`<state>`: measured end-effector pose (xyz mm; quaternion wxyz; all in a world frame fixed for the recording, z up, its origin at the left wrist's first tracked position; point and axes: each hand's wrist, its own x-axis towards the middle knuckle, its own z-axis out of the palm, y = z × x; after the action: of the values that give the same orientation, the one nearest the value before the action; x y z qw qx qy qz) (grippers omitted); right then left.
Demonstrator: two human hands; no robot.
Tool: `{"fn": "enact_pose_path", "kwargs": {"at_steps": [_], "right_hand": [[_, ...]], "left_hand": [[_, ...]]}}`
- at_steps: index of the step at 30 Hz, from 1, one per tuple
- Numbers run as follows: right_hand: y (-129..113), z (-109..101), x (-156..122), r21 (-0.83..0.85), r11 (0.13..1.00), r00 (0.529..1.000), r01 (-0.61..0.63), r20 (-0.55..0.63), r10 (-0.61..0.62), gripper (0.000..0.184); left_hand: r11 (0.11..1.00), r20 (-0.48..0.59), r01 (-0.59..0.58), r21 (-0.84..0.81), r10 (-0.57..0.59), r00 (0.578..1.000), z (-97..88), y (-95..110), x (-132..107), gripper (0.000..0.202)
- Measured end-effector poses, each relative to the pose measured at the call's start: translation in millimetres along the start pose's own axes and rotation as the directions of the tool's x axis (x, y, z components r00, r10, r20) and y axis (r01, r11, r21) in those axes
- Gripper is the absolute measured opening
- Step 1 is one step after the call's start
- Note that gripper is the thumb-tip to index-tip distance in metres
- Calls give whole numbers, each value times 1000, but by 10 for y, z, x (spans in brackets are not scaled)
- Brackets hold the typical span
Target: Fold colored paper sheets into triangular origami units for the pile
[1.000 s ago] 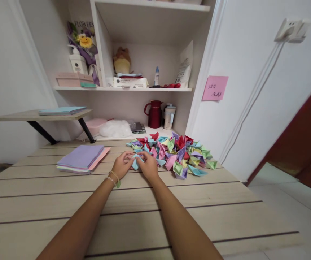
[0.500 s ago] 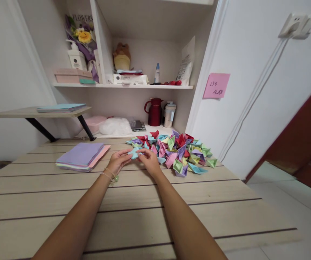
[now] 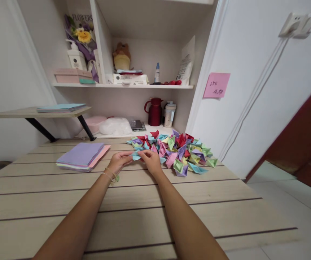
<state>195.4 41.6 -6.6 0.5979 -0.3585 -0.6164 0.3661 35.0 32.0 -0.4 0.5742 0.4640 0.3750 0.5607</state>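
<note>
Between my two hands is a small folded piece of light blue paper [image 3: 136, 156], held just above the table. My left hand [image 3: 120, 161] pinches its left end between thumb and fingers. On the other end, my right hand [image 3: 150, 160] grips with thumb and fingertips, which cover part of the folds. Right behind and beside my right hand spreads a heap of folded paper boats [image 3: 171, 159] in red, pink, purple, green, yellow and blue. A stack of coloured paper [image 3: 80, 155], purple on top, lies left of my left hand.
A small raised shelf [image 3: 14, 112] on black legs carries more paper sheets [image 3: 60, 107]. Behind the boats stand a red jug [image 3: 154, 112] and a pale cup [image 3: 169, 115]. The wooden table [image 3: 128, 224] ends at the right above a tiled floor.
The blue paper has turned and now looks flatter and narrower between my fingers. My right hand's fingers have closed further over it. The boats and the paper stack stay where they were.
</note>
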Motion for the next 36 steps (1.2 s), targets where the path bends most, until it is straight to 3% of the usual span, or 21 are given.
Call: {"fn": "enact_pose_path", "kwargs": {"at_steps": [9,13,16,19,30,36], "right_hand": [[19,-30,-4,-160,986,997,41,-63,-51,35],[70,-9,2,-147,989,996,34,-74,-46,31],[103,-7,5,-117,992,998,38,-46,-44,28],[117,-13,3,-122,991,998,55,-16,-58,23],[67,40,-50,-165,984,995,71,76,-59,23],[69,90,-82,-58,998,987,24,161,-15,24]], "left_hand": [[997,-30,5,79,-2,1000,60,-44,6,27],[996,-12,-5,88,6,1000,68,-34,-1,39],[992,24,-13,125,10,1000,65,-44,5,51],[984,28,-8,178,3,1000,51,-79,29,39],[973,-44,-50,227,62,997,49,-110,57,33],[981,-127,-112,158,133,983,14,-121,100,41]]}}
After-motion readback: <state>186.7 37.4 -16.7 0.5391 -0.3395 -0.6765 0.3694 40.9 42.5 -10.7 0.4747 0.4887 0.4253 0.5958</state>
